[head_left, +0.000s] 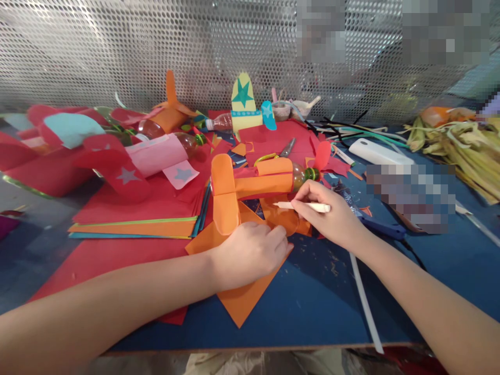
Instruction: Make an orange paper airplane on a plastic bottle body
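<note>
My right hand is closed round a white marker pen, its tip pointing left over a cut orange paper piece. My left hand is curled on an orange paper sheet, fingers closed at the sheet's right edge; the fingertips are partly hidden. Just beyond both hands lies a bottle airplane wrapped in orange and red paper, with rounded orange wings at its left end. Its bottle neck is green, with a red paper blade beside it.
To the left, stacked coloured paper lies near pink and red bottle planes. Scissors rest behind the orange plane. A blue glue gun and a white strip lie right, with dried husks farther off. Perforated metal stands behind.
</note>
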`<act>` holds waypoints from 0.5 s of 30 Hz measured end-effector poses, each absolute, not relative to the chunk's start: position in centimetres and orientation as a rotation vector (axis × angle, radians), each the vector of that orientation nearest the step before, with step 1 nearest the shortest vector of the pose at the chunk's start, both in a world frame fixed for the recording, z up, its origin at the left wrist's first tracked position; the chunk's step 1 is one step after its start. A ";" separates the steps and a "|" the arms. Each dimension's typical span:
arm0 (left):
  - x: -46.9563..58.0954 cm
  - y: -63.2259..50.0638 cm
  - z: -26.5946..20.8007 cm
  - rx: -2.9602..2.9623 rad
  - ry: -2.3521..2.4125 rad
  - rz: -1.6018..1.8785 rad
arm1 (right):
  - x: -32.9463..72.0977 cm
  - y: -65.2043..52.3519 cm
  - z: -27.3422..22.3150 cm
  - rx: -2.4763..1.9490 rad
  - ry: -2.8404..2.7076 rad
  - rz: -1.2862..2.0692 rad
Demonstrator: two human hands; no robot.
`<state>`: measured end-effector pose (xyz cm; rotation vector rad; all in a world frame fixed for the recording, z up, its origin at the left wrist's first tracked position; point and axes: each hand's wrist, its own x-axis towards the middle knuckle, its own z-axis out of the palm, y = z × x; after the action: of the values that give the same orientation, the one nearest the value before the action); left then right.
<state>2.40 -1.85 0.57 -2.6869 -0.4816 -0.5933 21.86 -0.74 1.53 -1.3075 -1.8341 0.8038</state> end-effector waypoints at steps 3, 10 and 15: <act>2.4 -1.9 0.5 -2.684 -0.486 -0.592 | 21.9 -0.7 1.6 -1.326 -1.855 0.785; 2.4 -1.8 0.4 -2.679 -0.488 -0.586 | 21.8 -0.8 1.7 -1.327 -1.852 0.786; 2.4 -1.8 0.5 -2.683 -0.477 -0.592 | 21.9 -0.8 1.6 -1.302 -1.852 0.807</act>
<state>2.39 -1.78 0.45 -2.6832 -0.4772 -0.5917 21.88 -0.82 1.65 -1.3022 -1.8521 0.8074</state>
